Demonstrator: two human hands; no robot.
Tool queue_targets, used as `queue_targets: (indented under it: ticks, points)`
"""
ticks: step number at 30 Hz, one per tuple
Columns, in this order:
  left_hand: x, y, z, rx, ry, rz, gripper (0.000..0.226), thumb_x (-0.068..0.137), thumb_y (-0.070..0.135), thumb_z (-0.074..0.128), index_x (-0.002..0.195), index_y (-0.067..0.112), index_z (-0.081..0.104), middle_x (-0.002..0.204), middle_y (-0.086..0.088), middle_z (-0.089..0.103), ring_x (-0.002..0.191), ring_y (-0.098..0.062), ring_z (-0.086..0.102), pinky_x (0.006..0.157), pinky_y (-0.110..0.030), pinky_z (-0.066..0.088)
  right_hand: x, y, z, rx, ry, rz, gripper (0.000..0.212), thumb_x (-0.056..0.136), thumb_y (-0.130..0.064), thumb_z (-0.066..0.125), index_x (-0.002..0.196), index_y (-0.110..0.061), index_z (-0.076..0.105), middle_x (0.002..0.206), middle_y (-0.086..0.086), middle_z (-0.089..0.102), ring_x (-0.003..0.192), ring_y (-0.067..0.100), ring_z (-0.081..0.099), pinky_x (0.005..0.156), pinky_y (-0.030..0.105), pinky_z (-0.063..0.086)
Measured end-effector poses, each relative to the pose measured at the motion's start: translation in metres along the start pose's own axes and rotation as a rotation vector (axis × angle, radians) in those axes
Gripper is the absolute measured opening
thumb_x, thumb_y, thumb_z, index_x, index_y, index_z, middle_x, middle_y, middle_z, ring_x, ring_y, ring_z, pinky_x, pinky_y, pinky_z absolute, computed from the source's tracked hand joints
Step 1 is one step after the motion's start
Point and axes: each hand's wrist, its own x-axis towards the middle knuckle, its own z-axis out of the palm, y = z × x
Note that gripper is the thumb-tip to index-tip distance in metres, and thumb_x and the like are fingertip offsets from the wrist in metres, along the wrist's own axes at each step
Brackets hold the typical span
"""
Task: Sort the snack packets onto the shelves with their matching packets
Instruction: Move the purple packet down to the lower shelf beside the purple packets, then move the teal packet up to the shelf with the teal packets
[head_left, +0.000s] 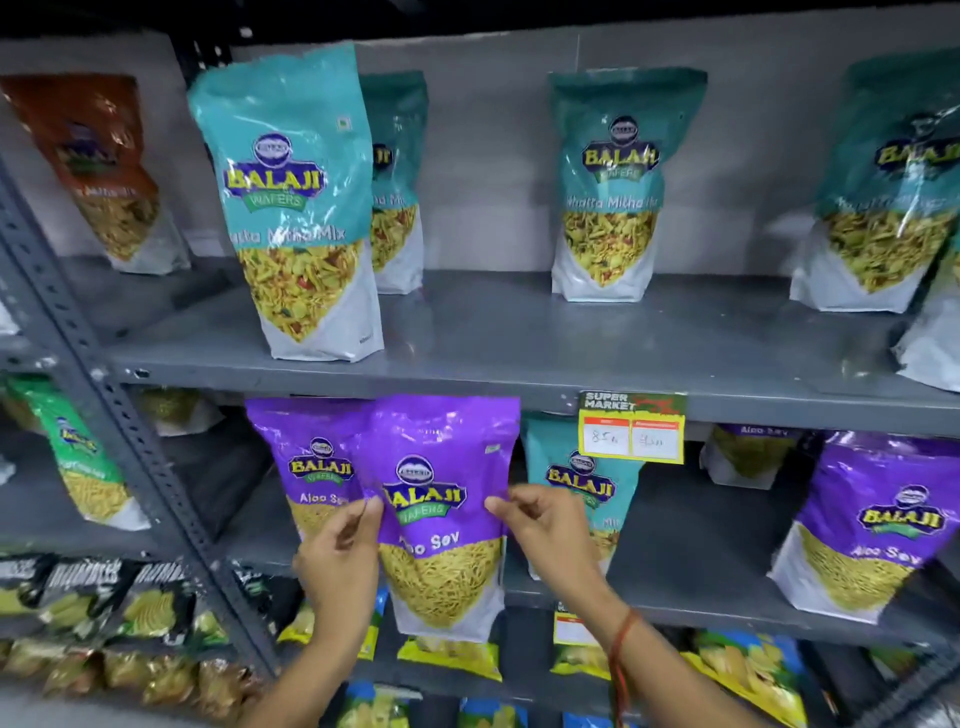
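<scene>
I see my left hand (340, 558) and right hand (545, 530) pinching the purple packet (441, 519) by its sides; its bottom covers lower packets, and it stands upright, top up.

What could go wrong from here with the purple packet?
1. Both hands, left hand and right hand, pinch only the edges of the held Aloo Sev packet; it could slip.
2. Pushing it in might topple the purple packet behind.
3. A teal packet beside it looks misplaced and could be overlooked.

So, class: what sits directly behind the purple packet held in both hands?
Behind the held purple packet, a second purple Aloo Sev packet shows at its left and a teal packet at its right. Their overlapped parts are hidden.
</scene>
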Motion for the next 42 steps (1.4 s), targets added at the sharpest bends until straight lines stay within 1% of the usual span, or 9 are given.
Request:
queue_targets:
  ticks: [5,8,13,16,24,29,33,38,42]
  points:
    - [0.028,-0.042,0.026,0.205,0.003,-0.05,0.01,0.086,0.016,0.073,0.089,0.008,0.078,0.068,-0.006,0.075,0.057,-0.007,0.059,0.061,-0.009,0.044,0.035,0.053,0.02,-0.182,0.049,0.041,0.053,0.084,-0.032,0.072,0.047,-0.018,0.037,0.041,-0.004,0.033,0.045,0.007,0.026,0.048,0.028,0.02]
    - [0.043,-0.062,0.039,0.234,-0.012,-0.083,0.014,0.087,0.02,0.073,0.093,0.008,0.078,0.084,-0.017,0.078,0.075,-0.032,0.071,0.078,-0.039,0.057,0.055,0.076,0.03,-0.296,0.066,0.059,0.058,0.085,-0.041,0.069,0.047,-0.017,0.033,0.044,-0.005,0.042,0.041,0.013,0.027,0.05,0.034,0.023]
    - [0.061,-0.11,0.042,0.172,-0.034,-0.179,0.032,0.071,0.075,0.064,0.088,0.05,0.074,0.09,-0.01,0.079,0.087,-0.037,0.074,0.079,-0.059,0.059,0.068,0.097,0.041,-0.359,0.09,0.071,0.058,0.085,-0.039,0.07,0.044,-0.019,0.035,0.039,-0.001,0.038,0.039,0.01,0.038,0.048,0.027,0.024]
    - [0.061,-0.117,0.04,0.193,-0.044,-0.137,0.049,0.066,0.083,0.058,0.095,0.046,0.07,0.091,-0.009,0.079,0.083,-0.033,0.074,0.078,-0.057,0.059,0.068,0.107,0.046,-0.347,0.076,0.09,0.049,0.087,-0.045,0.065,0.059,-0.005,0.059,0.044,0.001,0.045,0.04,0.009,0.035,0.05,0.032,0.032]
    - [0.023,-0.054,0.077,0.1,0.143,-0.135,0.019,0.084,0.018,0.076,0.095,0.022,0.061,0.097,-0.001,0.068,0.095,-0.029,0.065,0.085,-0.041,0.052,0.047,0.09,0.03,-0.237,0.098,0.132,0.022,0.086,-0.038,0.069,0.106,-0.028,0.074,0.098,-0.017,0.077,0.087,-0.003,0.071,0.077,0.022,0.058]
    - [-0.036,-0.031,0.137,0.079,-0.262,0.056,0.021,0.086,0.018,0.074,0.099,0.034,0.068,0.093,0.017,0.071,0.09,-0.004,0.067,0.076,-0.019,0.054,0.015,0.091,-0.029,-0.265,0.571,0.036,0.015,0.085,-0.033,0.073,0.097,-0.028,0.068,0.092,-0.011,0.071,0.09,-0.001,0.064,0.068,0.027,0.051]
    - [-0.038,-0.055,0.164,0.277,-0.459,0.006,0.062,0.086,0.048,0.062,0.137,0.013,0.055,0.127,-0.001,0.066,0.112,-0.018,0.066,0.088,-0.039,0.06,0.013,0.117,-0.082,-0.237,0.699,0.199,0.043,0.078,-0.05,0.069,0.105,-0.018,0.058,0.098,0.002,0.061,0.094,0.019,0.055,0.075,0.033,0.045]
    - [-0.033,-0.071,0.172,0.43,-0.449,0.098,0.047,0.091,0.055,0.055,0.088,0.011,0.071,0.075,-0.013,0.074,0.059,-0.023,0.062,0.047,-0.029,0.043,0.011,0.141,-0.101,-0.066,0.332,0.352,0.025,0.087,-0.041,0.07,0.098,-0.019,0.076,0.094,-0.007,0.079,0.089,0.008,0.073,0.071,0.03,0.059]
    - [-0.034,-0.069,0.169,0.451,-0.441,0.133,0.031,0.093,0.03,0.065,0.066,0.017,0.06,0.054,-0.005,0.059,0.049,-0.02,0.048,0.045,-0.025,0.022,0.006,0.142,-0.104,-0.169,0.392,0.279,0.018,0.09,-0.027,0.069,0.086,-0.013,0.079,0.084,-0.004,0.08,0.074,0.005,0.073,0.057,0.023,0.052]
